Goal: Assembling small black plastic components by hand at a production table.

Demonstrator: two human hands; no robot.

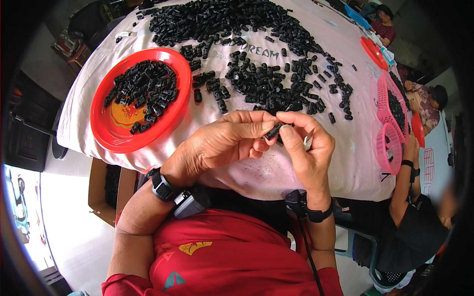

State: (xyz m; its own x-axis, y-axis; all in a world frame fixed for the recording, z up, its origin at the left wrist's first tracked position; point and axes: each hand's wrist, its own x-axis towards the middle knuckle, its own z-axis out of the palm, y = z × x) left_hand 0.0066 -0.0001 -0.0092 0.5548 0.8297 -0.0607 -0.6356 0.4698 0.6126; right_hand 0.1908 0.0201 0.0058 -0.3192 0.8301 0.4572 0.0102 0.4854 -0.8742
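Here, a small, dark, roughly cylindrical piece, apparently plastic (pixel 272 131), sits between the fingertips of both hands, just above the near side of the table. The left hand (pixel 228 137) pinches it, thumb against fingers, gap nearly closed. The right hand (pixel 312 148) meets it from the other side, thumb and forefinger drawn in close, and grips a slim, silver-coloured metal tool (pixel 308 141) in the same curl (its working end is hidden, so its kind I cannot tell).

Handling, by judgement: light, stiff, hard to crush, but smooth and rounded, so likely to roll or slip. Best hold: thumb and forefinger across the middle of the barrel, ends left free.

Beyond the fingers, a loose heap of matching black pieces (pixel 261 81) lies on a pale pink cloth (pixel 353 165). To the left, a round, bright red plastic basin (pixel 102 130) holds more. Farther right, a pink plastic openwork basket (pixel 382 96) stands near a co-worker's forearms (pixel 399 190).
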